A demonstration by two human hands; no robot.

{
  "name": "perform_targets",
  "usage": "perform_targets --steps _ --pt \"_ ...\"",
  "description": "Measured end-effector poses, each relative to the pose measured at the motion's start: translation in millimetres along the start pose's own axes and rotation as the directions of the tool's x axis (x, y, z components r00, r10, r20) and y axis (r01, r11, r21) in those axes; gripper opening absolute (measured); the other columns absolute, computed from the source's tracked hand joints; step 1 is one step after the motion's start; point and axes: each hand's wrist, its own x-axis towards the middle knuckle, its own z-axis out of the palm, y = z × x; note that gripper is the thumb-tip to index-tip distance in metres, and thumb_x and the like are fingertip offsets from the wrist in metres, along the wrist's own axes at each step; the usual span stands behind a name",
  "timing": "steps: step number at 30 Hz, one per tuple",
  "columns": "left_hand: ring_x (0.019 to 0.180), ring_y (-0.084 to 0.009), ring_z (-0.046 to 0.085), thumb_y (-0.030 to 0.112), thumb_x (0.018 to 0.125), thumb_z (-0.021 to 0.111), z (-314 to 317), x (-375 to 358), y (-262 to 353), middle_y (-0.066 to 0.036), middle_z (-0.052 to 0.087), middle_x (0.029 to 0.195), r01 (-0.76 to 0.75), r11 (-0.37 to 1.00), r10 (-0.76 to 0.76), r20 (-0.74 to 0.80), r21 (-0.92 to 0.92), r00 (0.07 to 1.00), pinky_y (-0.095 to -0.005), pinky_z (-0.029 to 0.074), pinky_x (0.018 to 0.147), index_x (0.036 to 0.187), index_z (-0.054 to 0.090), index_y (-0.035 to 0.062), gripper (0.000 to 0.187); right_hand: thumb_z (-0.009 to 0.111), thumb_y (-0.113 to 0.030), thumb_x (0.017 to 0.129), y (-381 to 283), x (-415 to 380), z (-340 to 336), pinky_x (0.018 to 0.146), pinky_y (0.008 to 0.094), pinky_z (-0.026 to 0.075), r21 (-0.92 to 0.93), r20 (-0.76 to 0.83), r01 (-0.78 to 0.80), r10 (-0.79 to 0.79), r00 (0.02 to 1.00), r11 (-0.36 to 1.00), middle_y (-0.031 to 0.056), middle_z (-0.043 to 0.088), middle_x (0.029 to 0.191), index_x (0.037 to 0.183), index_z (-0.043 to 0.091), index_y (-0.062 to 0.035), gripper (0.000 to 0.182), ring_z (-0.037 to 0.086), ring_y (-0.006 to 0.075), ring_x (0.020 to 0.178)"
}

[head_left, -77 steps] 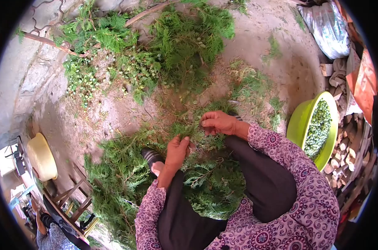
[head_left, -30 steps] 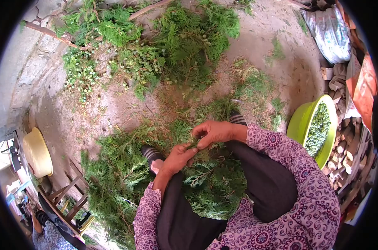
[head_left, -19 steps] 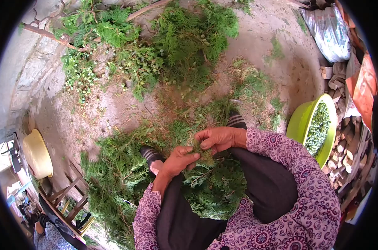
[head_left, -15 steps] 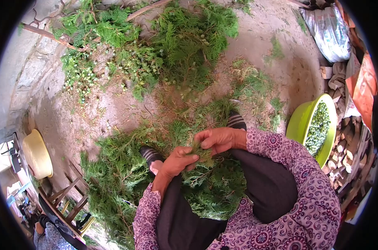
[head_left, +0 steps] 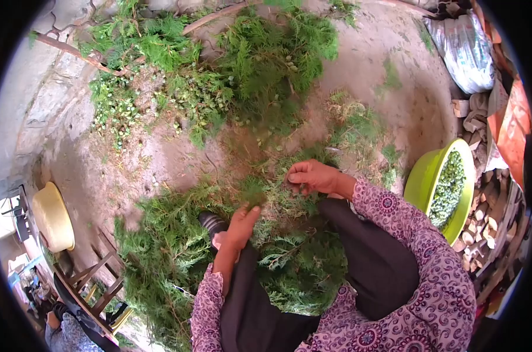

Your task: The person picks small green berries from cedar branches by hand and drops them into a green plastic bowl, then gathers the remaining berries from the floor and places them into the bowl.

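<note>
The sprig [head_left: 253, 193] of green conifer foliage lies across the person's lap, on top of a heap of branches [head_left: 178, 246] spread over the dirt ground. It looks light, soft and springy, so it is best gripped at its woody stem rather than by the feathery tips. The left hand [head_left: 241, 222] pinches its near end; the right hand [head_left: 312, 176] is curled closed, apparently on small bits picked from it. A green basin [head_left: 421, 179] of green cones sits to the right. No writing is readable.

head camera, looking steeply down, close
</note>
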Motion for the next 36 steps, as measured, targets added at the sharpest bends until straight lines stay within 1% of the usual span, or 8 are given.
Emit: perform_targets --steps 2,4,10,20,22,24,28,36 --pt "0.094 -0.0191 0.052 0.019 0.082 0.052 -10.5 0.3 -16.4 -0.013 0.055 0.106 0.015 0.957 0.000 -0.054 0.291 0.999 -0.0290 0.037 0.085 0.114 0.046 -0.0010 0.038 0.060 -0.019 0.077 -5.7 2.1 -7.4 0.055 0.0239 0.044 -0.126 -0.092 0.067 -0.079 0.993 0.990 0.0027 0.058 0.077 0.090 0.057 -0.0044 0.020 0.055 0.0106 0.069" --pt "0.088 -0.0183 0.053 0.019 0.078 0.058 -17.9 -5.6 -25.0 -0.015 0.056 0.100 -0.221 0.382 0.531 -0.017 0.897 0.847 -0.0290 0.040 0.079 0.113 0.046 -0.0018 0.043 0.062 -0.020 0.073 -10.6 7.5 -18.2 0.055 0.0250 0.044 -0.251 -0.174 0.119 -0.166 0.971 0.961 0.0030 0.058 0.075 0.086 0.058 -0.0032 0.021 0.054 0.0108 0.068" --pt "0.061 -0.0136 0.054 0.018 0.076 0.060 -40.7 -33.1 -44.0 -0.011 0.058 0.071 -0.094 0.815 0.292 -0.267 0.572 0.918 -0.0258 0.045 0.059 0.099 0.056 0.0013 0.028 0.064 -0.020 0.063 -29.9 41.8 -28.3 0.067 0.0350 0.045 -0.869 -0.171 0.163 -0.591 0.788 0.468 0.0146 0.061 0.079 0.081 0.059 -0.0002 0.027 0.058 0.0251 0.072" --pt "0.058 -0.0144 0.056 0.022 0.078 0.060 -57.9 -17.3 -80.2 -0.009 0.058 0.064 -0.171 0.814 0.370 -0.268 0.555 0.889 -0.0255 0.045 0.056 0.087 0.059 0.0033 0.020 0.067 -0.021 0.064 -24.5 78.8 -34.4 0.061 0.0371 0.045 -0.984 -0.083 0.030 -0.603 0.793 0.174 0.0157 0.059 0.076 0.084 0.057 0.0014 0.031 0.058 0.0267 0.067" --pt "0.058 -0.0153 0.057 0.022 0.078 0.060 -57.3 -20.0 -75.7 -0.009 0.058 0.064 -0.173 0.832 0.360 -0.277 0.526 0.891 -0.0259 0.045 0.055 0.086 0.059 0.0034 0.020 0.066 -0.018 0.070 -26.0 77.0 -44.2 0.054 0.0313 0.045 -0.595 -0.304 -0.052 -0.165 0.938 0.802 0.0108 0.059 0.075 0.088 0.056 -0.0010 0.027 0.057 0.0190 0.062" --pt "0.059 -0.0050 0.047 0.016 0.080 0.058 -56.3 -21.6 -71.2 0.000 0.054 0.065 -0.187 0.767 0.404 -0.234 0.614 0.884 -0.0195 0.041 0.055 0.090 0.057 0.0019 0.017 0.064 -0.017 0.073 -16.4 65.8 -60.9 0.053 0.0282 0.045 -0.297 -0.170 0.035 -0.089 0.981 0.954 0.0086 0.058 0.076 0.091 0.055 -0.0027 0.025 0.057 0.0162 0.062" --pt "0.059 -0.0053 0.048 0.017 0.080 0.059 -56.8 -19.9 -72.0 -0.001 0.055 0.065 -0.185 0.782 0.400 -0.252 0.595 0.881 -0.0195 0.041 0.056 0.089 0.057 0.0017 0.018 0.058 -0.016 0.080 -9.0 29.0 -68.3 0.051 0.0242 0.046 0.292 0.105 0.026 -0.059 0.993 0.956 0.0064 0.058 0.076 0.096 0.051 -0.0050 0.021 0.057 0.0142 0.063" --pt "0.055 -0.0143 0.054 0.023 0.077 0.061 -55.0 -19.1 -70.9 -0.008 0.056 0.062 -0.165 0.784 0.391 -0.270 0.599 0.880 -0.0250 0.044 0.054 0.087 0.058 0.0022 0.024 0.055 -0.018 0.081 -38.8 49.9 -55.5 0.054 0.0241 0.047 0.092 -0.087 0.121 -0.113 0.990 0.988 0.0064 0.058 0.084 0.094 0.054 -0.0056 0.018 0.057 0.0143 0.070"
